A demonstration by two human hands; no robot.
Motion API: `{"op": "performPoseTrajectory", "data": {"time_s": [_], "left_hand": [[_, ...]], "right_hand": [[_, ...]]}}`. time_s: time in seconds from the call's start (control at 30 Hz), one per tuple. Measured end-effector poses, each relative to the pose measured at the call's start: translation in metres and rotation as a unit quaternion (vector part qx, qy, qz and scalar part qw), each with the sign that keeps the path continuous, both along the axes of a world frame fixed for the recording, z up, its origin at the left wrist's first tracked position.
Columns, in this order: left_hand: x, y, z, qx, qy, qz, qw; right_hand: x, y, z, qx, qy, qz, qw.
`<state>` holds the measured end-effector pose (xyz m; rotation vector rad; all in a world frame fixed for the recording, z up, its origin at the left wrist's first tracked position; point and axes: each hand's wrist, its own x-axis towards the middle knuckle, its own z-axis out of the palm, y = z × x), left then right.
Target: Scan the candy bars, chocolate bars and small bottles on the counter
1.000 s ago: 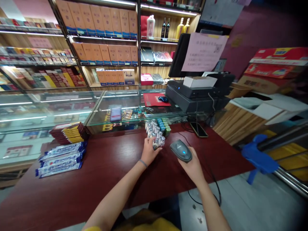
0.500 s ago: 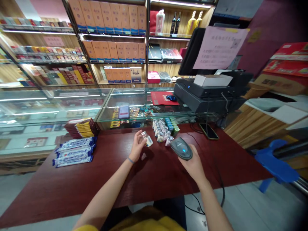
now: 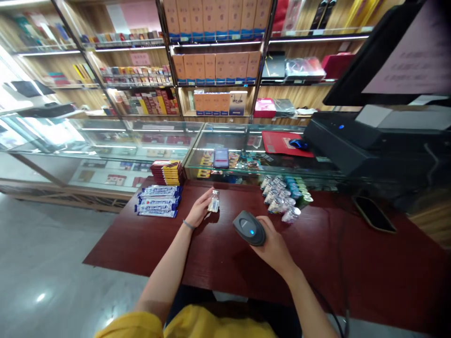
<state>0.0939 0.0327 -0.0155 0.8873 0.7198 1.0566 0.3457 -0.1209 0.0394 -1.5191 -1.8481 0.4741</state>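
Observation:
My left hand (image 3: 198, 211) has its fingers along the left side of a small clear bottle (image 3: 213, 202) with a silvery cap and a pale label. The bottle is upright; whether its base rests on the table cannot be made out. Wrapped round the handle of a dark grey barcode scanner (image 3: 249, 228) is my right hand (image 3: 274, 244). The scanner shows a blue light and its head points left, toward the bottle. Rows of similar small bottles (image 3: 276, 203) stand to the right, with blue-green and green ones (image 3: 299, 190) beside them.
Blue-and-white packets (image 3: 157, 201) lie at the left of the red-brown table (image 3: 197, 260), before a stack of dark red and yellow boxes (image 3: 166, 172). A phone (image 3: 373, 213) lies at right. Behind are a glass counter (image 3: 197, 150), mouse (image 3: 299, 144) and monitor (image 3: 369, 61).
The view has swung left. The small bottle in my left hand has gone from tilted to upright. My right hand has brought the scanner leftward, away from the bottle rows and nearer my left hand.

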Motion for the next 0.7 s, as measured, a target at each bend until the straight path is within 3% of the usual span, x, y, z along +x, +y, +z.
{"op": "performPoseTrajectory", "data": {"time_s": [0.17,0.5,0.6,0.7], "left_hand": [[0.002,0.004,-0.007,0.025,0.017,0.008,1.000],[0.004,0.002,-0.008,0.038,0.032,0.005,0.999],[0.004,0.008,-0.012,0.097,0.096,0.101,0.986],[-0.003,0.018,-0.014,0.181,0.219,0.258,0.923]], "right_hand": [[-0.013,0.001,0.001,-0.013,-0.021,0.027,0.999],[-0.010,0.002,0.008,-0.015,-0.007,0.016,1.000],[-0.008,0.003,0.006,-0.016,0.000,0.015,1.000],[-0.004,0.007,0.004,-0.019,0.007,0.018,1.000]]}}
